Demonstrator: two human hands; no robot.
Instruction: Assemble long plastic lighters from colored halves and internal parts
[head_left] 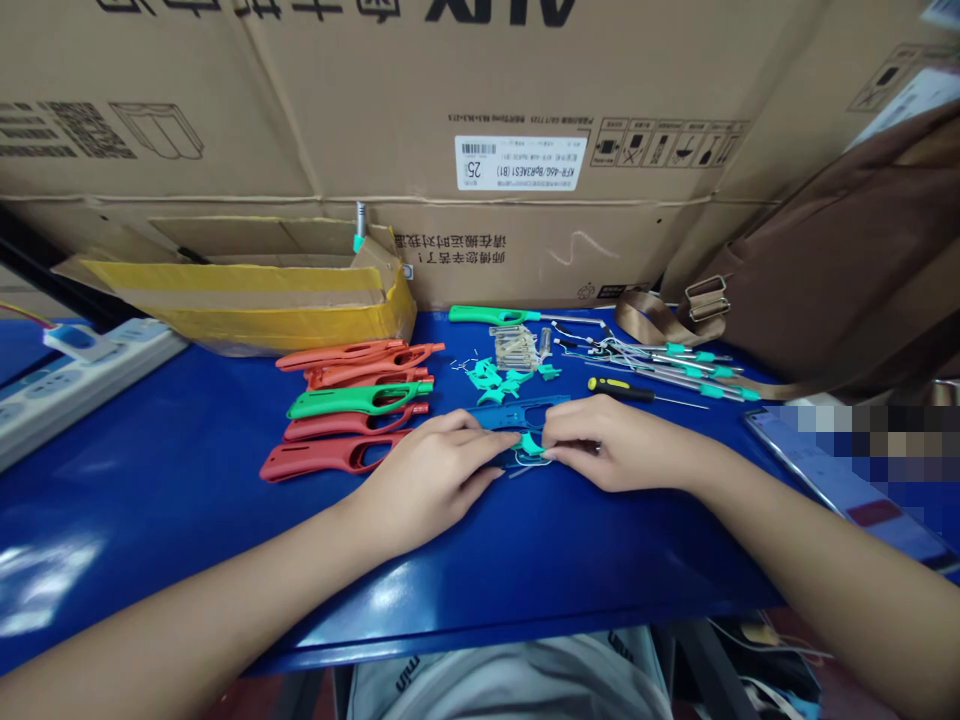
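Observation:
A blue plastic handle shell [517, 412] lies flat on the blue table [187, 480], in the middle. My left hand [435, 470] rests on its left end, fingers curled and pressing it down. My right hand [600, 445] pinches a small teal trigger piece [532, 445] at the shell's lower edge. Just behind the shell lie several loose teal trigger pieces [495, 378] and a clear bundle of small parts [516, 346].
A stack of red handle shells [352, 400] with one green shell lies to the left. Metal rods with teal tips [675, 365], a screwdriver [630, 392] and a green handle [491, 315] lie right. A yellow cardboard box [255, 295], power strip [67, 370], phone [847, 480], brown bag [840, 260].

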